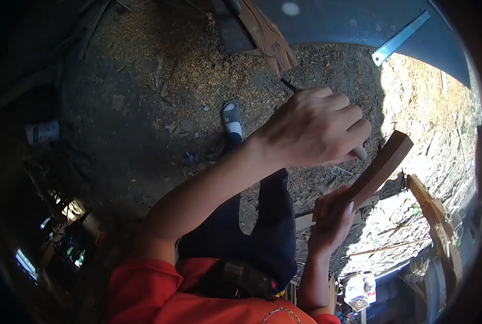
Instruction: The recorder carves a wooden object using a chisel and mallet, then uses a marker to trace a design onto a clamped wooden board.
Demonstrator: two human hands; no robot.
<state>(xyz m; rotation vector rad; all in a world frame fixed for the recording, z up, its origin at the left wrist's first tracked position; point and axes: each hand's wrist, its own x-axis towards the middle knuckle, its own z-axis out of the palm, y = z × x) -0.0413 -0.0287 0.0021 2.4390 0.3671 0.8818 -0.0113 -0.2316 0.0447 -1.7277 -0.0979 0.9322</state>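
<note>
On my feed, my left hand (323, 127) is closed around a slim tool (361, 153), its dark end (290, 85) pointing away from the wood. My right hand (332, 220) grips the lower part of the curved brown wood (382, 164), raised above the littered floor (144, 113). I'd hold the piece steady, thumb clear of any stroke, and control the tool with short, even pressure.

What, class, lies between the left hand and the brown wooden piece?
In the head view, a pale handle end juts from the left hand toward the brown wooden piece; ground shows in the gap.
</note>
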